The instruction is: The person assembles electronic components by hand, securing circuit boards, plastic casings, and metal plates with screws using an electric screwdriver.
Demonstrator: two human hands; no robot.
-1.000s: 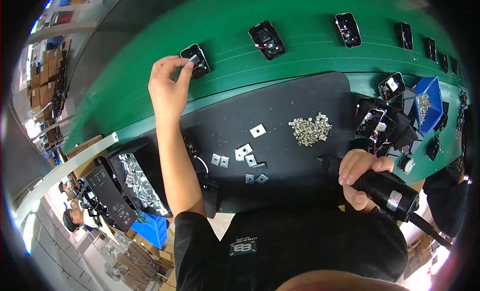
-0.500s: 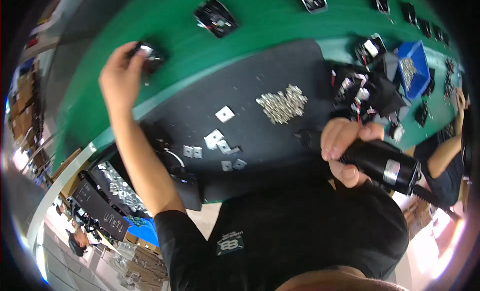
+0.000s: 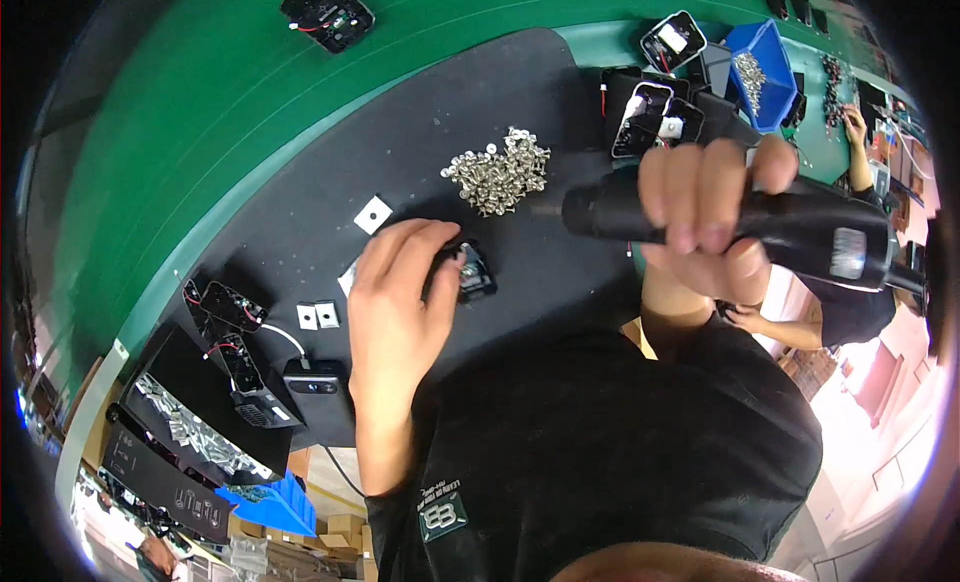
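Black housing point(image 3: 482, 272) has come from belt point(image 3: 220, 132) over mat point(image 3: 400, 172), left fingers point(image 3: 415, 250) holding it, right fingers point(image 3: 682, 192) gripping driver point(image 3: 812, 227).

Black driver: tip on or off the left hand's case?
Off. The black driver, in the right hand, has its blurred tip apart from the black case in the left hand: dark mat shows between them.

Few bits of printing on show here
White lettering sits by the chest patch point(image 3: 443, 518) on the black T-shirt point(image 3: 640, 432); the electric screwdriver point(image 3: 808, 227) has a silver label point(image 3: 848, 253), too blurry to read; white line icons run along a black panel point(image 3: 165, 480).
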